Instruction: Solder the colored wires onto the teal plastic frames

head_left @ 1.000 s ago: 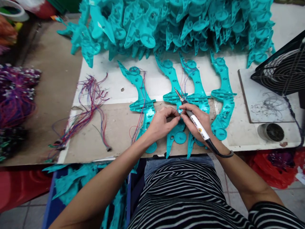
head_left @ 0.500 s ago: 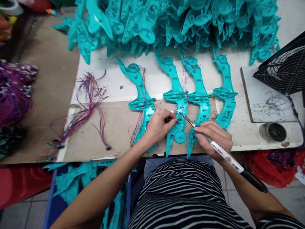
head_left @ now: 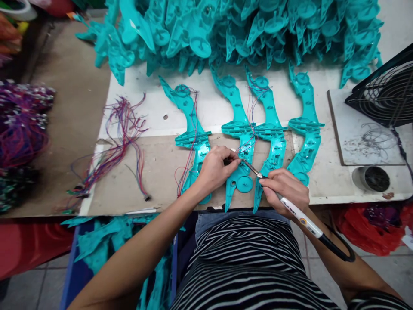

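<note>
Several teal plastic shells lie side by side on the bench; the second one (head_left: 240,129) carries thin red and blue wires. My left hand (head_left: 214,168) is closed in a pinch over that shell's lower part, holding a small dark piece with wires. My right hand (head_left: 285,189) grips a white-handled soldering iron (head_left: 292,211) like a pen. Its metal tip (head_left: 248,165) points left and meets the spot just beside my left fingertips. The iron's black cord loops off to the right below the bench edge.
A big heap of teal shells (head_left: 232,30) fills the bench's far side. Loose coloured wires (head_left: 121,137) lie at left, with more wire bundles (head_left: 19,129) further left. A black fan grille (head_left: 383,94), a grey board (head_left: 361,137) and a small round tin (head_left: 371,178) stand at right.
A second ago the iron pointed up and away with both hands together. My right hand has since drawn back to the right and swung the tip down to the left hand's fingertips.
</note>
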Tool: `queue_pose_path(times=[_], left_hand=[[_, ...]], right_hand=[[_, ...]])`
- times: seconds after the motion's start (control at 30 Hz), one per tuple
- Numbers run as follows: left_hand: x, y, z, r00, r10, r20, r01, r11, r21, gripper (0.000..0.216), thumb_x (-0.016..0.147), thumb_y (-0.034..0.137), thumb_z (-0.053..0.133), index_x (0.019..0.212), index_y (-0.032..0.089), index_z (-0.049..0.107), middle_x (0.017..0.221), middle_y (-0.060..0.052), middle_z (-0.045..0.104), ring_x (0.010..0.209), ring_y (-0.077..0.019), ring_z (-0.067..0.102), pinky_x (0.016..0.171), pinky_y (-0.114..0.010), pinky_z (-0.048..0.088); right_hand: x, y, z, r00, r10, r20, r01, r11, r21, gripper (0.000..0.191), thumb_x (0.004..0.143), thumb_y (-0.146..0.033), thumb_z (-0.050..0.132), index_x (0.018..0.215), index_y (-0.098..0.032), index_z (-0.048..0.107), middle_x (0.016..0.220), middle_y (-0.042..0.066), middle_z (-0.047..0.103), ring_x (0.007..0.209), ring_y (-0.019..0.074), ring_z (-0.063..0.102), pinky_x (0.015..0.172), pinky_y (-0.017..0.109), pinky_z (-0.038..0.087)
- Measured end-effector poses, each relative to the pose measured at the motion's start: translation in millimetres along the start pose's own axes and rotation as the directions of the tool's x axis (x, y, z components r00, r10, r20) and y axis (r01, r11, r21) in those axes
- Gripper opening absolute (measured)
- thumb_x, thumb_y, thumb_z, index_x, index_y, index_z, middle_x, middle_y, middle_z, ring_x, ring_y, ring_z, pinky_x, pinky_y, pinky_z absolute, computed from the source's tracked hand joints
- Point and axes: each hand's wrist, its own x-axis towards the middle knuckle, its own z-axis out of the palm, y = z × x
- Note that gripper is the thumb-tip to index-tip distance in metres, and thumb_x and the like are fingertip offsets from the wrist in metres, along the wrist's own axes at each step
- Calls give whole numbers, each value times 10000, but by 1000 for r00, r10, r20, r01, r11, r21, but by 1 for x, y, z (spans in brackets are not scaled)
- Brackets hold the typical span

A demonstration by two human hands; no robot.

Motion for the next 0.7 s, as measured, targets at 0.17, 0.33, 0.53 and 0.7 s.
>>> queue_pose_path(times=[0.17, 0.33, 0.53, 0.7], left_hand=[[0, 1, 0, 1000, -2, 1, 2, 1000, -9, 94, 795, 159, 666, 715, 209, 672, 766, -17, 706, 795, -187, 600, 795, -367, 457], [0, 2, -1, 1000, -5, 10, 5, 1000, -10, 101, 792, 150, 656, 707, 205, 666, 769, -14, 710, 789, -182, 605, 806, -367, 460], [0, 2, 0, 1000, -2, 3, 2, 1000, -10, 120, 785, 136, 665, 691, 211, 658, 748, -9, 699, 771, -180, 598, 797, -369, 457], [1, 2, 0, 1000, -3, 3, 3, 1000, -17, 114, 783, 141, 664, 690, 208, 662, 750, -15, 699, 774, -181, 597, 796, -369, 458]], right_hand=[[-1, -1, -1, 1000, -18, 22, 18, 1000, -10, 230, 839, -62, 612, 1016, -190, 685, 709, 13, 630, 721, 159, 624, 657, 300, 558], [-3, 0, -3, 1000, -11, -12, 10, 1000, -30, 274, 835, -83, 610, 1055, -216, 702, 715, 5, 648, 722, 166, 639, 678, 316, 566], [-3, 0, -1, 1000, -17, -4, 17, 999, -27, 273, 841, -76, 609, 1058, -218, 696, 712, 6, 637, 708, 164, 630, 654, 316, 566], [-4, 0, -1, 999, -20, -27, 19, 1000, -16, 259, 835, -61, 615, 1044, -192, 695, 725, 22, 640, 725, 171, 630, 653, 313, 564]])
